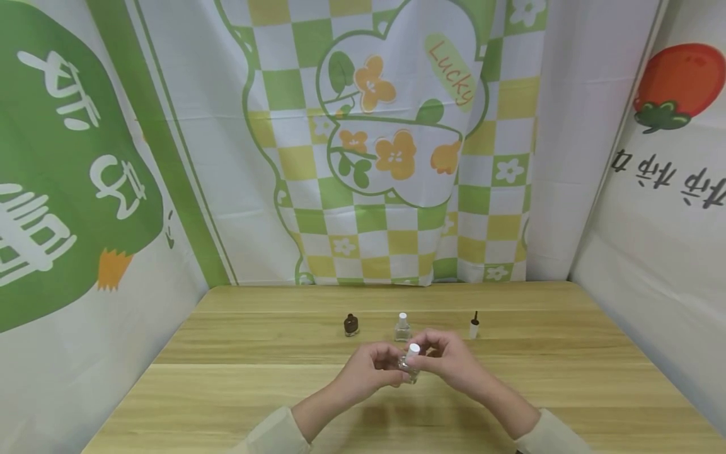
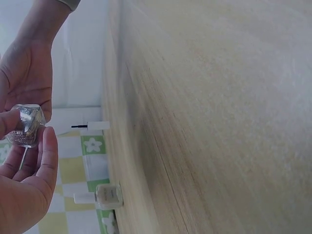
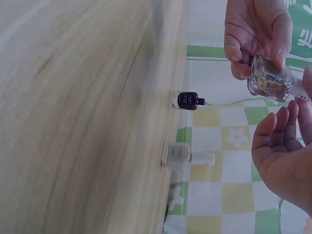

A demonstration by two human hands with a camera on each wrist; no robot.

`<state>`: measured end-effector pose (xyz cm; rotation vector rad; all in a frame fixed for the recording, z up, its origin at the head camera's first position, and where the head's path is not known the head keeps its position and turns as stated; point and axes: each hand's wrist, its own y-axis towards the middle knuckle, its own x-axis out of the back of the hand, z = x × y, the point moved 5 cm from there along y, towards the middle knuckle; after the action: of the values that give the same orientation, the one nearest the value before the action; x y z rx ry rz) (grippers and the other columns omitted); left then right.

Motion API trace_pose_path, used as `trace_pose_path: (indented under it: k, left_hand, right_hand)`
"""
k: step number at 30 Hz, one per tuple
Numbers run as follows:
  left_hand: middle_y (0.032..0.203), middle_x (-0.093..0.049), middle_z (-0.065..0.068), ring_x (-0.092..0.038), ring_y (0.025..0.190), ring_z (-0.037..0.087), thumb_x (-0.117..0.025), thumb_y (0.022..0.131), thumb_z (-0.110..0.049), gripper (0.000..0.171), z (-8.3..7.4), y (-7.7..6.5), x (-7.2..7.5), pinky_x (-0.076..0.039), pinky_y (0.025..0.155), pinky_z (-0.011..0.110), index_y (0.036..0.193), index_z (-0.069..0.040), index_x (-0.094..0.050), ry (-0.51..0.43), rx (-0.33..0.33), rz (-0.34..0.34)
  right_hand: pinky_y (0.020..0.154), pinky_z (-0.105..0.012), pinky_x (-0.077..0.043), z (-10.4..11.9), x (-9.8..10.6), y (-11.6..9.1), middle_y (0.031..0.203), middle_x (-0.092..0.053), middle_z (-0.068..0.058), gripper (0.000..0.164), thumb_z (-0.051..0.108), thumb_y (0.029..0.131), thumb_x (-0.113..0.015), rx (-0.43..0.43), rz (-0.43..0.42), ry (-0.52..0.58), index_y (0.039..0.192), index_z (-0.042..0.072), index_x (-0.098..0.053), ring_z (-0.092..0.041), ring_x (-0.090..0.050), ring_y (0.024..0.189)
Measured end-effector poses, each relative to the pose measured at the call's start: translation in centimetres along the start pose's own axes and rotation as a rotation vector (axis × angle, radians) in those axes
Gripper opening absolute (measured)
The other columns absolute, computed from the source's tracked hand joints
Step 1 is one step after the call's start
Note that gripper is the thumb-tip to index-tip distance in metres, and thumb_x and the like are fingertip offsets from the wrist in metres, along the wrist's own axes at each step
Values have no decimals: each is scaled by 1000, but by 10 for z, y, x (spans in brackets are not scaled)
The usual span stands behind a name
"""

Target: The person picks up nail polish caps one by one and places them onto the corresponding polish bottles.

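Observation:
Both hands meet above the middle of the wooden table point(image 1: 227, 384). My left hand point(image 1: 391, 371) grips the body of a small clear bottle of glitter polish point(image 1: 407, 369). From the right, my right hand point(image 1: 424, 350) pinches its white cap point(image 1: 413, 349). The left wrist view shows the glitter bottle point(image 2: 27, 124) between the left thumb and fingers point(image 2: 48, 151). In the right wrist view the glitter bottle point(image 3: 270, 78) hangs in the left hand, with the right hand's fingers point(image 3: 278, 131) curled beside it.
Behind the hands stand three items in a row: a dark polish bottle point(image 1: 351, 325), a clear bottle with a white cap point(image 1: 402, 326), and a white brush cap point(image 1: 474, 325) standing upright. Printed cloth walls close the table on three sides.

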<state>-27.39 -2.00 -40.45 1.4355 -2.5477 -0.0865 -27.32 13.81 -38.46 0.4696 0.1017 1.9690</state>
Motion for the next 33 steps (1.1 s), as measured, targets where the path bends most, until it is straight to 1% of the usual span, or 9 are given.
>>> trace_pose_path:
  k: [3, 8, 13, 17, 21, 22, 27, 31, 33]
  left_hand:
    - [93, -69, 6, -62, 80, 14, -72, 83, -1, 23, 0, 0, 0, -55, 70, 25, 105, 2, -67, 8, 0, 0]
    - [94, -69, 7, -63, 80, 14, -72, 84, -2, 22, 1, -1, 0, -55, 72, 26, 105, 2, -66, 13, -4, 22]
    - [94, -69, 8, -63, 80, 14, -70, 84, -1, 21, 3, -1, 0, -56, 72, 27, 105, 3, -66, 3, -8, 26]
    - [94, -68, 7, -63, 80, 15, -70, 84, -2, 22, 2, 0, 1, -55, 71, 26, 105, 3, -66, 9, 3, 23]
    - [93, -68, 5, -62, 80, 15, -71, 84, -3, 22, 1, 0, 1, -55, 71, 25, 105, 2, -66, 16, 8, 22]
    - [93, -68, 5, -62, 80, 15, -71, 84, -3, 22, 1, 0, 1, -55, 71, 25, 105, 2, -66, 14, 10, 21]
    - [93, -68, 6, -62, 80, 15, -72, 84, -2, 22, 0, 0, 1, -55, 70, 25, 105, 3, -66, -5, 10, 14]
    - [94, -68, 7, -62, 80, 15, -72, 83, -1, 23, 0, 0, 0, -55, 69, 25, 105, 3, -67, -13, 5, 11]
    - [94, -69, 7, -62, 80, 15, -72, 83, -1, 23, 0, 1, 0, -55, 69, 25, 105, 3, -67, -11, 5, 9]
  right_hand:
    - [72, -30, -52, 1, -2, 0, 88, -61, -8, 18, 11, 86, -73, -5, -13, -8, 96, -1, -64, -19, -56, 83]
    - [72, -31, -52, 0, -3, 0, 87, -60, -6, 19, 12, 85, -74, -16, -39, -29, 93, 0, -61, -19, -57, 83]
    - [72, -31, -52, -2, -4, 0, 87, -59, -6, 22, 13, 85, -75, -33, -41, -38, 93, 0, -59, -20, -57, 83]
    - [71, -31, -53, -2, -1, 0, 90, -60, -9, 26, 14, 84, -75, -19, -17, -43, 102, -1, -62, -20, -57, 83]
    - [70, -31, -54, 1, 4, 1, 96, -61, -12, 30, 11, 86, -73, 33, 42, -44, 113, 2, -64, -18, -56, 86]
    - [70, -31, -54, 2, 5, 1, 97, -61, -12, 30, 10, 87, -72, 51, 61, -41, 115, 0, -63, -17, -56, 87]
    - [71, -35, -56, 5, 5, 2, 99, -61, -14, 24, 6, 90, -68, 106, 114, -22, 113, -1, -66, -16, -57, 88]
    - [73, -36, -55, 5, 5, 2, 99, -62, -13, 18, 8, 91, -67, 101, 116, -31, 108, 2, -69, -18, -57, 89]
    - [73, -34, -54, 4, 5, 2, 98, -63, -11, 16, 9, 91, -68, 89, 100, -45, 106, 3, -70, -18, -58, 89]
